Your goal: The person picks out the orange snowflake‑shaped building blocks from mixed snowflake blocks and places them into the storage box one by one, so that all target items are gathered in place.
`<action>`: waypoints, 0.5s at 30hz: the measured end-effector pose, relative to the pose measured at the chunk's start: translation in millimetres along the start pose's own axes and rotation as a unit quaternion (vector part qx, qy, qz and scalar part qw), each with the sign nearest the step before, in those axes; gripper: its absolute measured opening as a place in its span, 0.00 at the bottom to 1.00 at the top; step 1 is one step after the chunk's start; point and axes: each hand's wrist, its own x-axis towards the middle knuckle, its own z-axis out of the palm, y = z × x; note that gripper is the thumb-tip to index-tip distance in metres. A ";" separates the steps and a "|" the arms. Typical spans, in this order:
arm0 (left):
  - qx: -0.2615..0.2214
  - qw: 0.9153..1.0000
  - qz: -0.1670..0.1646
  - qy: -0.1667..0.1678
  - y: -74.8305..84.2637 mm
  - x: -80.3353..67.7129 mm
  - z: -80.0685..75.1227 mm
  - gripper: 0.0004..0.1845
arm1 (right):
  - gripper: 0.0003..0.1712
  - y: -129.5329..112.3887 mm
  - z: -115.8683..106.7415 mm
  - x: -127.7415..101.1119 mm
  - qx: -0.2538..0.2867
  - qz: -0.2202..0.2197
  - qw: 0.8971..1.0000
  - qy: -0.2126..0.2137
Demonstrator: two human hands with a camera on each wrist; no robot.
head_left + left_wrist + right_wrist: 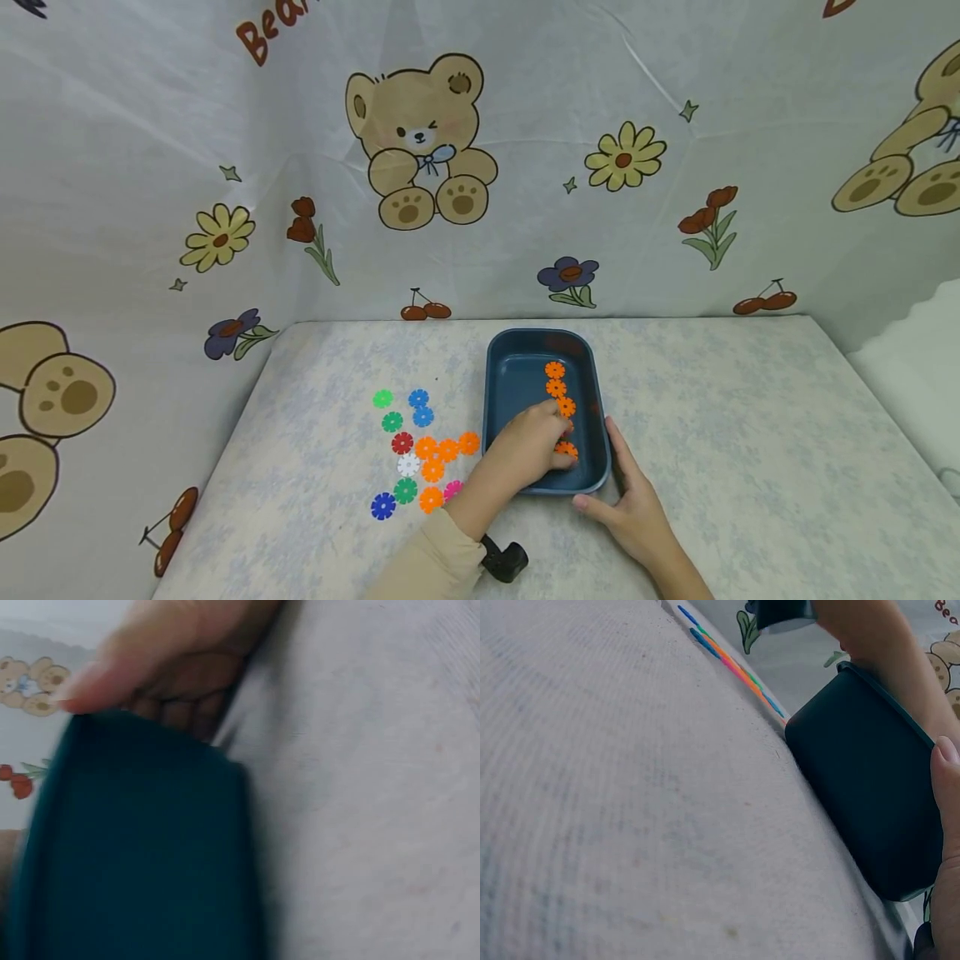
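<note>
A dark blue tray (pixel 540 335) stands mid-table with a row of orange flower-shaped discs (pixel 556 387) inside. My left hand (pixel 562 433) reaches into the tray (pixel 142 847) over its near left rim. Its curled fingertips pinch an orange disc that they mostly hide, and another orange disc (pixel 567 451) lies just below them. My right hand (pixel 618 487) braces the tray's near right corner, with straight fingers along the right wall and the thumb (pixel 946 795) on the near wall of the tray (pixel 862 780). The left wrist view shows the left hand (pixel 172 667) over the rim, blurred.
Loose discs (pixel 423 450) in green, blue, red, white, orange and pink lie on the table left of the tray. A printed cloth wall (pixel 420 167) closes the back and sides. The patterned tabletop (pixel 750 433) stretches bare to the right.
</note>
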 end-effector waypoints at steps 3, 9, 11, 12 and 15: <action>-0.052 0.999 -0.006 0.010 -3.7 -8.4 -16.1 0.20 | 0.66 0.3 1.1 0.2 -0.003 -0.001 1.000 0.003; -0.157 0.985 -0.053 0.046 -25.2 -41.9 -53.5 0.17 | 0.66 -0.9 2.7 0.6 -0.018 0.016 1.000 0.008; -0.175 0.979 -0.085 0.056 -38.8 -56.2 -61.8 0.16 | 0.66 -1.6 2.9 0.5 -0.019 0.019 1.000 0.008; -0.180 0.977 -0.103 0.059 -46.5 -63.4 -65.1 0.16 | 0.66 -2.0 2.9 0.4 -0.022 0.020 1.000 0.009; -0.174 0.971 -0.147 0.065 -73.8 -83.1 -67.1 0.16 | 0.67 -3.2 2.3 0.1 -0.030 0.020 0.999 0.013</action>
